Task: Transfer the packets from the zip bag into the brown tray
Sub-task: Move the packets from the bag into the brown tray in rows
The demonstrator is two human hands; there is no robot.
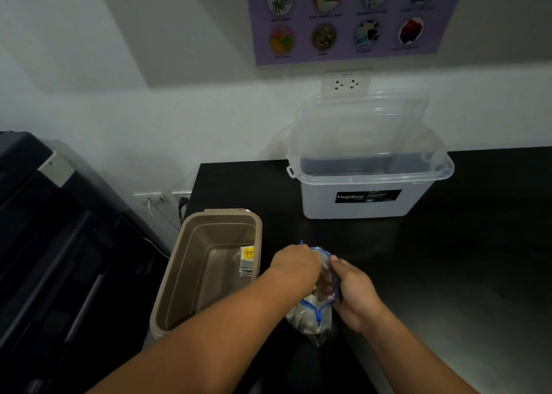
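Observation:
A clear zip bag [313, 319] with a blue zip strip lies on the black counter, holding several packets. My left hand [295, 263] reaches into its open mouth, fingers hidden inside the plastic. My right hand [355, 292] grips the bag's right side and holds it up. The brown tray [176, 274] stands just left of the bag. Inside it, against the right wall, lie a few packets [247, 262], the top one with a yellow tag.
A clear Megabox container [370, 184] stands open at the back of the black counter [448, 259], its lid leaning on the wall. A dark machine [44, 244] fills the left. Wall sockets and cables sit behind the tray.

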